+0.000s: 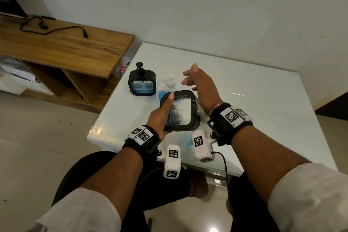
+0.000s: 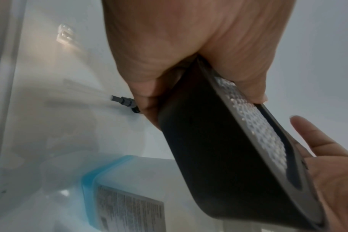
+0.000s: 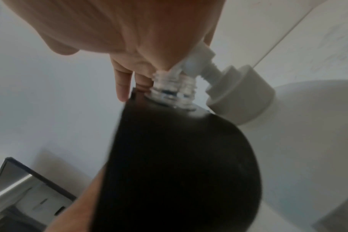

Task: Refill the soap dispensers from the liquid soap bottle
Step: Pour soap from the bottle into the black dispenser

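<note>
My left hand (image 1: 165, 113) grips a black-framed soap dispenser (image 1: 178, 111) with a clear textured panel, tilted above the white table, thumb across the panel. Its threaded neck (image 3: 173, 92) is uncapped and points right. My right hand (image 1: 188, 77) hovers open just beyond that neck, fingers spread, holding nothing. The white liquid soap bottle (image 1: 170, 81), with a pump and blue soap, stands behind the held dispenser and is partly hidden by it. A second black dispenser (image 1: 142, 83), with its pump on and blue soap inside, stands at the table's left edge. The left wrist view shows the held dispenser (image 2: 218, 141) and the bottle's label (image 2: 129, 204).
The white glass table (image 1: 254, 90) has bare surface to the right. A wooden cabinet (image 1: 66, 47) with a black cable stands to the left. A small black part with a clear tube (image 2: 125, 102) shows beyond my left fingers. My knees are under the table's near edge.
</note>
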A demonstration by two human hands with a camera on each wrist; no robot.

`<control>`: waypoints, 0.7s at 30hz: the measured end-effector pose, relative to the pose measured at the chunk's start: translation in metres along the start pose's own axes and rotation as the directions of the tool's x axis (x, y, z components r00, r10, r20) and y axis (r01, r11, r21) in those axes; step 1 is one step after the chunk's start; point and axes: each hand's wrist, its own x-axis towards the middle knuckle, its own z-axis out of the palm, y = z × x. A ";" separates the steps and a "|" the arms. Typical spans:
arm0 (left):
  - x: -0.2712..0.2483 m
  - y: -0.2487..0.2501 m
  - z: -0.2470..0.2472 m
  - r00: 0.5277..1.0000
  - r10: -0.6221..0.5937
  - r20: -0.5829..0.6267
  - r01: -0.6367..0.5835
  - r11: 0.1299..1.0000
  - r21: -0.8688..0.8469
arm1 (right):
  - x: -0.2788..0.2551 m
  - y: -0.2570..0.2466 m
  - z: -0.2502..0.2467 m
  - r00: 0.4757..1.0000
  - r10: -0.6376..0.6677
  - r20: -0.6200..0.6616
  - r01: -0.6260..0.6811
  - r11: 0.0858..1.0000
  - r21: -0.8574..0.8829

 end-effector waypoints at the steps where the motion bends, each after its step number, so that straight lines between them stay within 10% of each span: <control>1: 0.000 0.000 0.001 1.000 -0.001 0.002 0.001 1.000 0.000 | -0.001 0.001 0.000 1.000 -0.009 -0.004 0.009 1.000 -0.013; 21: -0.001 0.001 0.001 1.000 0.008 -0.009 -0.008 1.000 -0.001 | 0.000 0.003 -0.001 0.995 0.003 -0.102 0.001 0.999 0.042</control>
